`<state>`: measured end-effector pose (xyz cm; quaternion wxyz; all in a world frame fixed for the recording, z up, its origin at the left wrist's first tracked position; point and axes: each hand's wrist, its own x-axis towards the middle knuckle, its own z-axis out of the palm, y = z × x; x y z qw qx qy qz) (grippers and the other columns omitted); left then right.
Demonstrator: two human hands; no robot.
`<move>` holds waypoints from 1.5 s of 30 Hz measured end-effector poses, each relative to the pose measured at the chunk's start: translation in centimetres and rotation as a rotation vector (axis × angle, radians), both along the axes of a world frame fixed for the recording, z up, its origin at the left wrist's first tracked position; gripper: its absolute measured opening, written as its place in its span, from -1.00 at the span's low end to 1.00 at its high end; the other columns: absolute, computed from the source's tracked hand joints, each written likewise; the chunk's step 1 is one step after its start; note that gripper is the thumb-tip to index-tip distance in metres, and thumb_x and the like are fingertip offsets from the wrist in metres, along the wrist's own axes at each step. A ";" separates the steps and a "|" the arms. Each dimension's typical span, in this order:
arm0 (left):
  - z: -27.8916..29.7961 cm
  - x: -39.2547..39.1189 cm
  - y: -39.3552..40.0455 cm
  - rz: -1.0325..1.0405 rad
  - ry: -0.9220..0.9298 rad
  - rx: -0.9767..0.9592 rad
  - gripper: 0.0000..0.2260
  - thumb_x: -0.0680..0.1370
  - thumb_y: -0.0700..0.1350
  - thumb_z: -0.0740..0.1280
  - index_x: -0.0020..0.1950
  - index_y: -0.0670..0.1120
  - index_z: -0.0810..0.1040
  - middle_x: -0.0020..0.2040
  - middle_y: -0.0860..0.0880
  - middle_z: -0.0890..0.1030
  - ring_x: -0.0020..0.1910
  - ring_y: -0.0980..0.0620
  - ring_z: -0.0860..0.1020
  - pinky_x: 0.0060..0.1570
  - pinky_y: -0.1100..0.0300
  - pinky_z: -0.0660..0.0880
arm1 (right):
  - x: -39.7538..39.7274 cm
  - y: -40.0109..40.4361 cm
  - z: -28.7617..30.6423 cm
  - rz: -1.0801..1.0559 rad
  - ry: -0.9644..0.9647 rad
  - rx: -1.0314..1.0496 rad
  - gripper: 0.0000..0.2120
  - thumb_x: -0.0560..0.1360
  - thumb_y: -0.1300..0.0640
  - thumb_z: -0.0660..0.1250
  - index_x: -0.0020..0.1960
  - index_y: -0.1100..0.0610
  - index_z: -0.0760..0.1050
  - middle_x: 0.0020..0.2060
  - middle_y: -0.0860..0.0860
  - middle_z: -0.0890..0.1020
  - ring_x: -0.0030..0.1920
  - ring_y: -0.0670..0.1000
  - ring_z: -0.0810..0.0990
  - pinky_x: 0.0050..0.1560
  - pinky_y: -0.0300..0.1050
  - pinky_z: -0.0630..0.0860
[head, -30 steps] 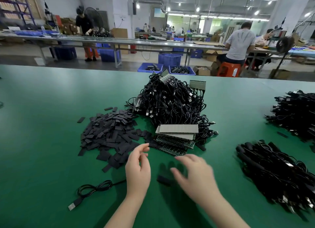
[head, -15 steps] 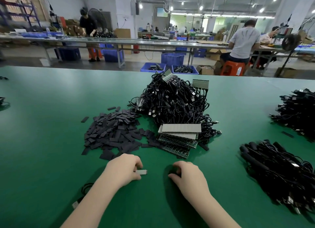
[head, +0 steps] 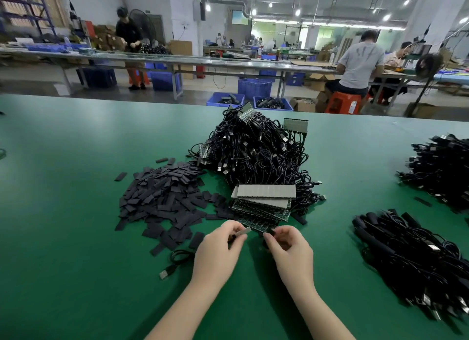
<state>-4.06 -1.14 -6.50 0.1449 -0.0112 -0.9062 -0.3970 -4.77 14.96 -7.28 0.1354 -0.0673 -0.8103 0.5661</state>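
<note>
Cable (head: 179, 256) lies slack on the green mat (head: 76, 238); over the mat, left hand (head: 218, 250) pinches the small grey board (head: 243, 231) between thumb and forefinger. Right hand (head: 289, 250) pinches a black sleeve (head: 269, 234) just beside it. Likely best: square sleeve mouth to board end, slide straight.

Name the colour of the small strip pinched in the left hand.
Light grey strip, head view.

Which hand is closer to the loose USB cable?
Left. The left hand, pinching a grey strip, is just right of the USB cable; the right hand, pinching a black piece, is farther right, beyond the left.
</note>
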 end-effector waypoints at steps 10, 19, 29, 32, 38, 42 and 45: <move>-1.7 0.5 0.3 -0.066 0.087 0.015 -0.84 0.61 0.02 0.27 0.15 0.12 0.60 0.02 0.26 0.57 0.03 0.35 0.50 -0.05 0.47 0.42 | 0.3 0.2 -0.7 0.051 0.046 -0.284 -0.76 0.44 0.22 0.52 -0.08 -0.13 0.67 -0.28 -0.03 0.68 -0.26 0.02 0.67 -0.20 -0.18 0.60; -1.8 0.6 0.5 -0.051 0.052 -0.005 -0.88 0.62 0.00 0.26 0.14 0.16 0.44 -0.14 0.23 0.60 -0.16 0.20 0.54 -0.20 0.22 0.48 | 0.6 -0.7 -1.0 0.204 0.019 -0.417 -0.77 0.47 0.31 0.47 -0.01 0.00 0.67 -0.44 -0.08 0.52 -0.39 -0.08 0.55 -0.27 -0.26 0.52; -1.6 0.9 0.4 -0.166 0.027 0.048 -0.81 0.51 0.12 0.31 0.10 0.24 0.61 -0.02 0.26 0.61 -0.01 0.29 0.55 -0.04 0.30 0.50 | 0.6 -0.4 -1.2 0.228 0.016 -0.476 -0.78 0.45 0.29 0.49 -0.03 -0.02 0.70 -0.38 -0.01 0.54 -0.34 -0.06 0.56 -0.23 -0.24 0.55; -1.4 1.1 0.6 -0.210 0.006 0.034 -0.72 0.42 0.23 0.27 0.10 0.30 0.56 -0.05 0.27 0.60 -0.04 0.28 0.55 -0.09 0.36 0.48 | 0.6 -0.4 -1.1 0.217 0.019 -0.461 -0.75 0.45 0.29 0.50 -0.05 -0.07 0.70 -0.39 -0.07 0.57 -0.34 -0.09 0.55 -0.26 -0.25 0.54; -1.7 1.0 0.4 -0.163 0.062 0.022 -0.76 0.51 0.05 0.41 0.18 0.17 0.61 0.05 0.27 0.59 0.05 0.34 0.51 -0.02 0.50 0.40 | 0.8 -0.3 -1.1 0.227 0.020 -0.464 -0.74 0.46 0.28 0.49 -0.04 -0.08 0.69 -0.39 -0.09 0.55 -0.32 -0.04 0.55 -0.20 -0.19 0.54; -1.6 1.2 0.5 -0.170 0.066 -0.011 -0.73 0.53 0.07 0.39 0.24 0.15 0.59 0.10 0.24 0.59 0.06 0.29 0.51 -0.01 0.52 0.38 | 0.6 -0.4 -1.3 0.225 0.011 -0.438 -0.70 0.47 0.28 0.48 0.00 -0.13 0.68 -0.38 -0.12 0.54 -0.29 -0.03 0.54 -0.16 -0.14 0.55; -1.7 1.1 0.5 -0.175 0.069 -0.034 -0.71 0.55 0.08 0.36 0.28 0.16 0.56 0.11 0.26 0.56 0.05 0.28 0.51 -0.02 0.54 0.37 | 0.6 -0.3 -1.4 0.217 0.009 -0.422 -0.69 0.46 0.27 0.49 0.00 -0.15 0.68 -0.38 -0.13 0.52 -0.29 -0.04 0.53 -0.16 -0.16 0.54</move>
